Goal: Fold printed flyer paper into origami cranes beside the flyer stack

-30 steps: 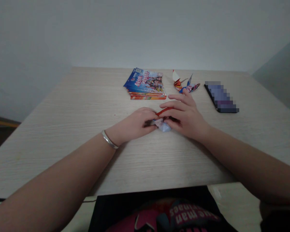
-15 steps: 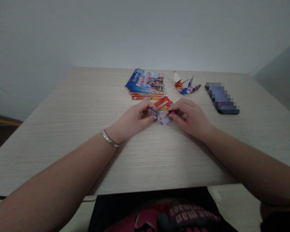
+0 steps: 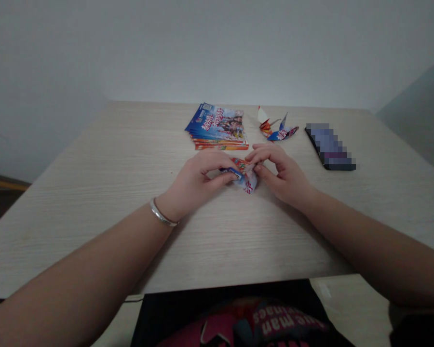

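Observation:
Between both hands is a small sheet of folded printed paper (image 3: 250, 184), blue, white and red-orange. My left hand (image 3: 206, 174), with a silver bangle at its wrist, pinches the paper's left side between thumb and fingers. On the other side, my right hand (image 3: 280, 174) grips the paper with thumb and fingertips. Fingers hide parts of the folds. Just beyond the hands lies a fanned stack of printed leaflets (image 3: 217, 126). To its right sit folded paper cranes (image 3: 282, 133), one blue and one orange-red with a white wing.
A dark phone (image 3: 331, 147) with a blurred screen lies to the right on the pale wooden table (image 3: 94, 193). The table's far edge meets a grey wall (image 3: 217, 53). Its near edge runs just before my lap.
The paper has been turned and bent between my fingers; its flat red part now shows as a creased orange strip. The view has shifted slightly.

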Demonstrator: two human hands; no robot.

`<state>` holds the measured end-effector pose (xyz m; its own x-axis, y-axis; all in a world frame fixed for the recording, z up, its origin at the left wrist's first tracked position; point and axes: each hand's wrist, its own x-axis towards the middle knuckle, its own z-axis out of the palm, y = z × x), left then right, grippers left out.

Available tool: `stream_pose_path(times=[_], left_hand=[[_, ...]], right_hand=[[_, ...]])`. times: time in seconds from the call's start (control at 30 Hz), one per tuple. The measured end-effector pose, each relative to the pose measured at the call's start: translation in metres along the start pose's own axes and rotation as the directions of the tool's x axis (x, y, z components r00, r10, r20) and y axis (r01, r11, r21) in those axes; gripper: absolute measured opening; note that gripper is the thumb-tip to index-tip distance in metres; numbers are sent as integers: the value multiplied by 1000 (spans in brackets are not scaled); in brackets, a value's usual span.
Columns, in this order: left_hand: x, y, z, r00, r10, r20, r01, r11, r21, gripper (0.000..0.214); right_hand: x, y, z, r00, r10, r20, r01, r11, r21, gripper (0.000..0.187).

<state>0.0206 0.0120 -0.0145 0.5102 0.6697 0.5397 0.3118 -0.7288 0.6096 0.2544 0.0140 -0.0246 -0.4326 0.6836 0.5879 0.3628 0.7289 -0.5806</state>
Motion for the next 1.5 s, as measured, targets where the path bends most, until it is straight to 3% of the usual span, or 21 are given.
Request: stream_pose_path(times=[0.13, 0.3, 0.6, 0.73, 0.87, 0.97, 1.07, 1.17, 1.27, 1.4, 1.5], left_hand=[[-4, 8, 7, 994, -76, -73, 70, 994, -83, 11], [-8, 4, 12, 992, -35, -124, 15, 988, -157, 30], [-2, 10, 4, 985, 147, -88, -142, 988, 56, 14], [-3, 9, 6, 992, 87, -90, -85, 996, 18, 6], [-5, 0, 10, 971, -113, -209, 84, 986, -141, 3], [-5, -8, 12, 936, -211, -282, 141, 958, -251, 8], [-5, -11, 14, 922, -222, -316, 117, 940, -319, 17], [-5, -9, 15, 923, -190, -336, 75, 942, -327, 23], [-6, -3, 14, 955, -107, -277, 45, 974, -221, 14], [-5, 3, 8, 987, 85, -133, -93, 994, -58, 8], [-4, 6, 5, 979, 205, 15, -205, 978, 26, 7]], right_hand=[[3, -6, 8, 1000, -15, -11, 15, 1000, 22, 6], [1, -3, 14, 1000, 21, -20, -19, 996, 85, 5], [1, -7, 21, 998, 60, -34, -56, 994, 98, 3], [1, -10, 23, 987, 158, -14, -153, 970, 188, 13], [-3, -11, 21, 947, 297, -123, -259, 932, 251, 35], [-7, -11, 17, 926, 374, -39, -355, 904, 239, 36], [-9, -9, 18, 898, 434, 70, -438, 870, 225, 35], [-8, -5, 22, 871, 480, 108, -490, 830, 266, 30], [-4, -3, 26, 802, 587, 109, -587, 744, 319, 36], [2, -4, 27, 683, 721, 122, -703, 603, 377, 32], [7, -6, 25, 649, 742, 170, -724, 532, 440, 19]])
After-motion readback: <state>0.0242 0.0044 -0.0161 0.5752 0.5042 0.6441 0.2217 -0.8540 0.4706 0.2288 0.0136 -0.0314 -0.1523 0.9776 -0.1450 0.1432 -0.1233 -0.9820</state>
